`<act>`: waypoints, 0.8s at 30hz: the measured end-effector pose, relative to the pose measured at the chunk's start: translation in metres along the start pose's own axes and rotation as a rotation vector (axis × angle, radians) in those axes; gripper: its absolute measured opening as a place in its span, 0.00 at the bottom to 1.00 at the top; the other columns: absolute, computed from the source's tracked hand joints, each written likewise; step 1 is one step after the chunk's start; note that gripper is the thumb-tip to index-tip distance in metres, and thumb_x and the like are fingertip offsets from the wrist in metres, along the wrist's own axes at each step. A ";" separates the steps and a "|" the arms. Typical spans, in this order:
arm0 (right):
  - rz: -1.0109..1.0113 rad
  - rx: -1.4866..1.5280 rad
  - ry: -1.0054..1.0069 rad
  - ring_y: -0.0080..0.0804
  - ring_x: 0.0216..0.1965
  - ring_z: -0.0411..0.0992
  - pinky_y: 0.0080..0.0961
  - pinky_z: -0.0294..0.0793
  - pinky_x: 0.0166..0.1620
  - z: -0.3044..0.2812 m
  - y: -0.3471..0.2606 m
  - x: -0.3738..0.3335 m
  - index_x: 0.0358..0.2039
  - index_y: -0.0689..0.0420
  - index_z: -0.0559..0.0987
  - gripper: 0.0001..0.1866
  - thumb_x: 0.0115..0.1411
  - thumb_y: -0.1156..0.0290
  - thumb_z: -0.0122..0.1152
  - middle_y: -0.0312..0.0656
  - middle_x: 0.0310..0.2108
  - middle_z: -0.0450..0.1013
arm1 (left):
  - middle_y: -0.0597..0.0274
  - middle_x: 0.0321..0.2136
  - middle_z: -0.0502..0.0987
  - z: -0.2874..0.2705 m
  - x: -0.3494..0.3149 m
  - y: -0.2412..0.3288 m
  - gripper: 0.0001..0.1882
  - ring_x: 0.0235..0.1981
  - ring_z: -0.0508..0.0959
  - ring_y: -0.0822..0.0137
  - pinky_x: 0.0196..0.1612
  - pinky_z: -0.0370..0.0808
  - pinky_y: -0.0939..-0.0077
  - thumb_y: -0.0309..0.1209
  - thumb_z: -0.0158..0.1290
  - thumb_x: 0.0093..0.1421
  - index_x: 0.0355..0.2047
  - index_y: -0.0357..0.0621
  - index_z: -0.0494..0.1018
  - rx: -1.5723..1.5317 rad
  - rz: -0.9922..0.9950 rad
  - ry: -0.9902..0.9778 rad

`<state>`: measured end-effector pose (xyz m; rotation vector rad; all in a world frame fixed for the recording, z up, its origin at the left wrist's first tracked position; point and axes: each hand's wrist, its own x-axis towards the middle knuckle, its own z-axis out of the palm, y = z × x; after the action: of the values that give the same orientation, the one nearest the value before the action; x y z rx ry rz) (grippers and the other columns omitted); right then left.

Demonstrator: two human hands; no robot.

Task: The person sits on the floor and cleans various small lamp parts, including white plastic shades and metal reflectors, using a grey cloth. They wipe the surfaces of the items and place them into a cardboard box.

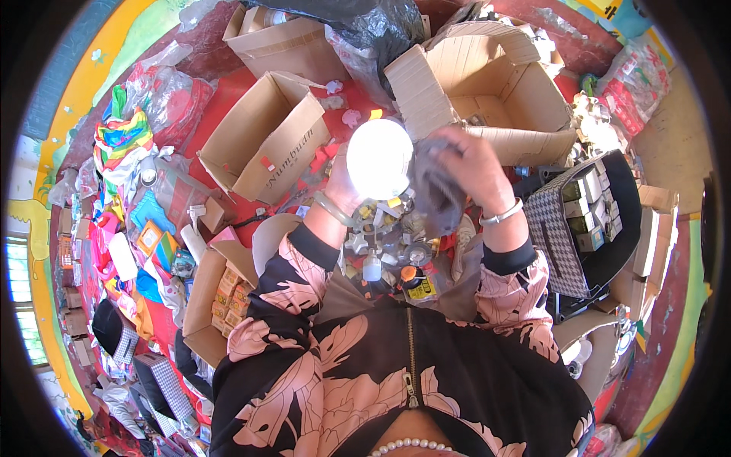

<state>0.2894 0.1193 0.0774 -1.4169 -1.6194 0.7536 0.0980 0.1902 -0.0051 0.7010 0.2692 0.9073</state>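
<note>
My left hand (343, 181) is closed around the side of a large, bright white rounded object (379, 158). It looks like a big light bulb, but glare washes out its surface. Bunched in my right hand (478, 169) is a dark grey cloth (440, 183), hanging just beside the white object. Whether the cloth touches it, I cannot tell. Below both hands, in front of my lap, lies a pile of small parts (384, 228) in metal, yellow and clear pieces. An orange-capped container (411, 275) and a pale blue-white capped piece (371, 268) sit at its near side.
Open cardboard boxes stand ahead at the left (266, 141) and right (487, 95). A houndstooth bin (560, 228) at the right holds several small white boxes (590, 206). On the left, a carton (199, 305) of small orange packets stands near a heap of colourful cloth (126, 129).
</note>
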 end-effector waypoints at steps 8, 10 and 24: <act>-0.341 0.139 0.137 0.28 0.38 0.69 0.23 0.68 0.43 0.049 0.001 0.007 0.38 0.57 0.73 0.10 0.53 0.77 0.56 0.38 0.33 0.71 | 0.55 0.42 0.73 0.015 0.008 -0.012 0.19 0.43 0.74 0.60 0.49 0.71 0.66 0.37 0.37 0.63 0.49 0.40 0.65 0.044 0.058 0.160; -0.242 0.241 -0.044 0.28 0.36 0.70 0.23 0.69 0.43 0.049 0.003 0.007 0.37 0.57 0.73 0.10 0.53 0.77 0.56 0.38 0.33 0.71 | 0.54 0.43 0.72 -0.017 0.024 -0.001 0.17 0.44 0.74 0.60 0.46 0.73 0.65 0.35 0.37 0.63 0.47 0.37 0.65 0.373 0.135 0.286; 0.363 0.969 0.508 0.26 0.31 0.73 0.19 0.73 0.38 -0.056 0.067 -0.009 0.34 0.63 0.75 0.06 0.56 0.79 0.53 0.40 0.31 0.75 | 0.53 0.37 0.75 -0.307 0.019 0.169 0.18 0.37 0.76 0.58 0.32 0.81 0.68 0.32 0.46 0.59 0.46 0.30 0.65 0.338 0.182 1.598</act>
<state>0.3704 0.1179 0.0445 -1.0314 -0.4575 1.0719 -0.1483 0.4113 -0.1223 0.1416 1.8193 1.4612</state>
